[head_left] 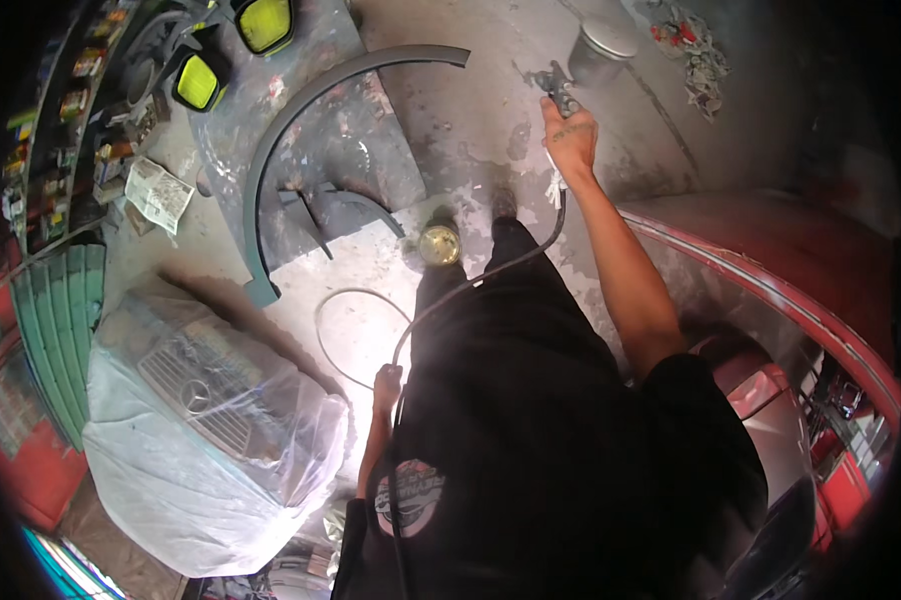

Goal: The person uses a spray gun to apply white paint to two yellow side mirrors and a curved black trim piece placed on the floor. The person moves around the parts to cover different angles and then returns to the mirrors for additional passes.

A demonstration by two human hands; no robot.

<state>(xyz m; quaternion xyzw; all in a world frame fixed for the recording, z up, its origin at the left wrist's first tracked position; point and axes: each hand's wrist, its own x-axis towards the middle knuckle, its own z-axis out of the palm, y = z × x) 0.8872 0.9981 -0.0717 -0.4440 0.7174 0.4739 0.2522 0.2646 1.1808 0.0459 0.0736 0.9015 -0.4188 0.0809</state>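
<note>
holding a dark spray gun (559,88) out over the concrete floor (471,100), curling the fingers (551,110) of the right hand (572,142) around it; gripping a black hose (471,284) in the left hand (388,378), beside the dark trousers (556,310); standing near a curved grey strip (262,165) and a plastic-draped grille (196,398).

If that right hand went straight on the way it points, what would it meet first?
Ahead of the right hand, the way looks free: past the dark tool it grips, the line seems to cross grey floor, passing left of the lidded container. The hand's height above the floor is unclear.
</note>
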